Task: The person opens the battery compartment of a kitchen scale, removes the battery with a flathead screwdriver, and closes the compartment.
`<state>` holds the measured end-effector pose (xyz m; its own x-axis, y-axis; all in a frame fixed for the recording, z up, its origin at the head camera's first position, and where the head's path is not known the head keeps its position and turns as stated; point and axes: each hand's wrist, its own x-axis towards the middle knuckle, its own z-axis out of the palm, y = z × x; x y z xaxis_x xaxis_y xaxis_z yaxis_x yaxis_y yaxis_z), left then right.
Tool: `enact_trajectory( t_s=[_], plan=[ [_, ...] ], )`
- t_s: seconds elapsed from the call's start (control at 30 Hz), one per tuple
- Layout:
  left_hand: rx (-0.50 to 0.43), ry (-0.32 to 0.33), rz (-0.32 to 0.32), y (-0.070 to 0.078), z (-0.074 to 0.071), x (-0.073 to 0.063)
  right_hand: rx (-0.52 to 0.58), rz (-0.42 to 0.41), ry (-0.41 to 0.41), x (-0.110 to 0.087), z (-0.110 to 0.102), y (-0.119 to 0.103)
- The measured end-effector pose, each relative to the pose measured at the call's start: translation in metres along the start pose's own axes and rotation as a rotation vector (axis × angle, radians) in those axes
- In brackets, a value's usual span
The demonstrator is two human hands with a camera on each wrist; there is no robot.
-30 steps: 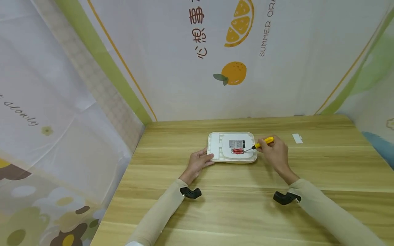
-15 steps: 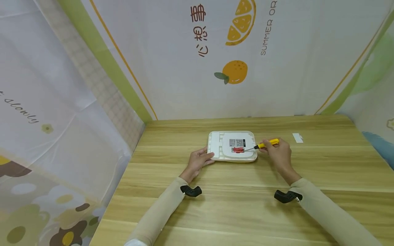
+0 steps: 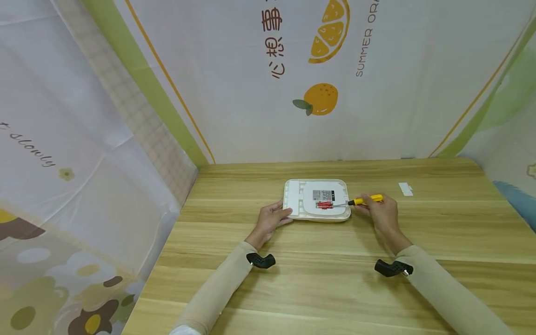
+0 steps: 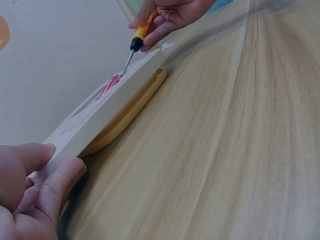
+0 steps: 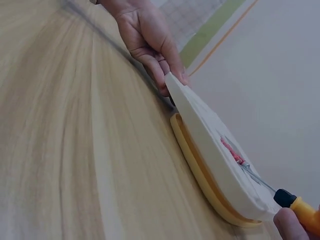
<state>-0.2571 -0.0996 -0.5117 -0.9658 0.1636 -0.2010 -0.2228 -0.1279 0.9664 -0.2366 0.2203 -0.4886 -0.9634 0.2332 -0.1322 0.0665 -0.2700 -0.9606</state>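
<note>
A white rounded device (image 3: 295, 200) lies underside up on the table, with a yellow part (image 4: 137, 107) beneath it and a printed label on its face. Red batteries (image 3: 324, 204) sit in its small open compartment. My left hand (image 3: 268, 221) grips the device's left edge, thumb on top and fingers below. In my right hand (image 3: 383, 214) is a screwdriver (image 3: 365, 200) with a yellow handle and black collar, pinched at the handle. Its metal shaft reaches left, low over the device, and the tip meets the right end of the batteries. The wrist views show the same contact.
A small white cover (image 3: 405, 189) lies on the wooden table (image 3: 318, 279), right of the device. Printed cloth hangs (image 3: 234, 116) behind the table and along its left side.
The screwdriver's handle has shifted right and lower with my right hand, so the shaft lies flatter. Its tip stays at the right end of the batteries. My left hand keeps its grip.
</note>
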Motion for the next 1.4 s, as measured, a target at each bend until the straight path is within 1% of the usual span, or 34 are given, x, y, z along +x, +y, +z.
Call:
enact_trajectory(
  t_s=[0.1,0.2,0.3,0.4,0.47,0.6,0.67,0.8,0.9,1.03,1.17,1.3,1.4],
  plan=[
    [0.001,-0.005,0.003,-0.002,0.0,0.0,0.035,0.043,0.004,-0.001,-0.002,0.003],
    [-0.006,-0.01,0.005,-0.004,0.001,0.0,0.025,0.07,0.004,-0.003,-0.003,0.005],
    [-0.024,-0.016,0.006,-0.006,0.002,0.0,0.0,0.082,0.004,-0.004,-0.002,0.007],
    [-0.031,-0.014,0.006,-0.008,0.004,0.001,-0.002,0.098,0.012,-0.006,-0.001,0.006],
    [-0.027,-0.006,0.009,-0.008,0.004,0.001,-0.01,0.096,0.023,-0.006,-0.001,0.005],
    [-0.032,0.018,0.013,-0.009,0.004,0.0,-0.017,0.09,0.01,-0.006,-0.003,0.0],
    [-0.037,0.019,0.013,-0.009,0.005,0.0,-0.023,0.083,0.008,-0.007,-0.006,-0.004],
    [-0.043,0.013,0.014,-0.007,0.005,-0.001,-0.021,0.031,-0.007,-0.009,-0.013,-0.016],
    [-0.046,0.008,0.023,-0.006,0.004,-0.001,0.019,-0.044,-0.034,-0.007,-0.02,-0.029],
    [-0.045,0.001,0.037,-0.005,0.002,-0.001,0.075,-0.09,-0.057,-0.004,-0.032,-0.048],
    [-0.04,0.001,0.038,-0.005,0.002,-0.001,0.117,-0.06,-0.04,0.0,-0.051,-0.06],
    [-0.042,0.005,0.027,-0.005,0.003,0.0,0.162,0.01,0.036,0.005,-0.069,-0.06],
    [-0.041,0.004,0.022,-0.005,0.003,0.001,0.179,0.056,0.072,0.009,-0.081,-0.056]
  ],
)
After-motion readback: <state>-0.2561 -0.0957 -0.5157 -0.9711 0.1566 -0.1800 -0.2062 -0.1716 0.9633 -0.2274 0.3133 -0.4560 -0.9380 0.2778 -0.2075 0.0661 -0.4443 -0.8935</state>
